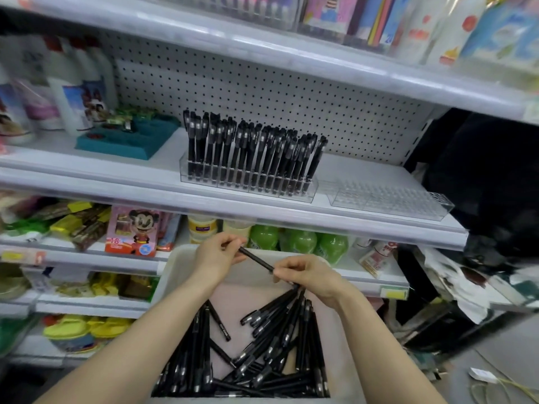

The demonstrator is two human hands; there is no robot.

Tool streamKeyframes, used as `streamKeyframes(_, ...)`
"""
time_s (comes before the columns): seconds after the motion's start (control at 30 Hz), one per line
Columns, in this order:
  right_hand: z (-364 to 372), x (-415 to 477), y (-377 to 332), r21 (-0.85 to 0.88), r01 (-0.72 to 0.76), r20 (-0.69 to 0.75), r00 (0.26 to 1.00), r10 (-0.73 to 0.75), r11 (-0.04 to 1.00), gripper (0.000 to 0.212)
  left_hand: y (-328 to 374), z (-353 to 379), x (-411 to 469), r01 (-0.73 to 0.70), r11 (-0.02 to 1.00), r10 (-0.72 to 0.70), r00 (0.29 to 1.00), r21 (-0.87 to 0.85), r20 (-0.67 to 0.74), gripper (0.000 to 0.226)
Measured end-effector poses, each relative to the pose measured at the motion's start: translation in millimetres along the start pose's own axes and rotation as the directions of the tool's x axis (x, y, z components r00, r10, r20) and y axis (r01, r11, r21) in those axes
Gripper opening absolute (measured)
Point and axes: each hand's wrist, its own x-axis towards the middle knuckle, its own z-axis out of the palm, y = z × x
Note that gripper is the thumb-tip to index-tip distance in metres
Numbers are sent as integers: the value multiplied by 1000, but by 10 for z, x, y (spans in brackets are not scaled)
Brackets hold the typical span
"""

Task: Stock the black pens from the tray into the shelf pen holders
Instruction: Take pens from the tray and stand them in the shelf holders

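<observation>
While both hands hovered over the far end of the tray (174, 268), one black pen (256, 259) was held between them, slanting down from left to right. Left hand (217, 258): fingers curled, thumb and fingertips pinching the pen's upper end. Right hand (309, 275): fingers curled, tips pinching its lower end. The two hands were close together, not touching.

Below them, loose pens (306, 345) lay heaped in the tray, most of them toward the near end. A fan of them converged just under the right hand; could not tell whether that hand gripped any.

On the shelf (87, 170) above, a clear holder (250, 185) stood in front of the pegboard (262, 91), packed with upright capped pens leaning slightly right. Just beside it to the right sat a second holder (388, 199), also clear, with no pens in it.

Further left on the same shelf was a teal stand (128, 141). Green bottles (297, 240) stood on the shelf below, behind the tray.
</observation>
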Motion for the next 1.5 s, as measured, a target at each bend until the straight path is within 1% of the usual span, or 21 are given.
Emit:
streamKeyframes(0.07,-103,47,-88,143,35,-137,990,-15,989,3,77,30,47,-39,999,39,999,7,17,18)
streamKeyframes(0.13,-208,115,-205,307,76,-274,962,12,949,11,142,57,79,-49,999,49,997,5,60,24)
streamKeyframes(0.2,-266,176,-344,431,132,-365,930,39,893,20,195,101,94,-63,997,60,994,34,96,28)
streamKeyframes(0.3,-233,280,-481,595,253,-427,904,33,763,21,280,206,118,-120,987,104,984,110,143,29)
streamKeyframes(0.33,-192,312,-510,613,272,-431,902,25,742,18,318,246,120,-154,978,129,977,143,168,30)
streamKeyframes(0.37,-147,339,-531,605,280,-433,901,13,745,15,363,285,123,-195,964,159,969,183,190,31)
streamKeyframes(0.4,-113,366,-548,575,287,-446,895,-1,766,12,408,312,138,-258,930,208,957,263,203,30)
streamKeyframes(0.43,-102,394,-566,528,298,-472,881,-16,795,10,456,330,161,-337,864,274,938,375,213,29)
streamKeyframes(0.5,-166,434,-640,404,335,-556,829,-63,851,5,567,328,226,-460,669,410,884,584,227,31)
streamKeyframes(0.57,-336,461,-760,229,375,-645,750,-148,899,4,674,296,340,-509,491,510,826,707,240,44)
streamKeyframes(0.63,-548,478,-905,4,363,-710,657,-253,932,8,751,263,483,-491,307,557,787,815,265,58)
streamKeyframes(0.7,-724,504,-1047,-185,326,-738,577,-350,927,13,786,244,617,-440,162,554,781,883,288,65)
streamKeyframes(0.77,-830,559,-1150,-318,289,-728,536,-428,903,17,781,239,701,-412,68,543,779,909,312,66)
streamKeyframes(0.8,-856,596,-1184,-368,272,-710,536,-458,889,19,764,239,731,-406,36,546,773,913,322,66)
streamKeyframes(0.83,-868,640,-1202,-411,255,-686,546,-481,875,20,747,243,746,-401,21,551,769,916,324,67)
streamKeyframes(0.9,-868,740,-1209,-476,225,-640,574,-510,850,24,731,255,755,-396,33,559,768,918,312,68)
streamKeyframes(1.0,-844,859,-1212,-502,191,-626,593,-506,844,30,743,268,745,-393,48,564,769,918,300,69)
streamKeyframes(1.1,-829,906,-1247,-520,180,-620,593,-514,835,31,758,259,733,-385,55,561,775,921,290,69)
streamKeyframes(1.27,-826,899,-1258,-606,96,-620,565,-544,790,31,744,264,736,-383,66,555,782,922,285,70)
streamKeyframes(1.5,-809,890,-1260,-644,81,-615,536,-578,760,30,726,252,741,-389,66,546,785,919,293,70)
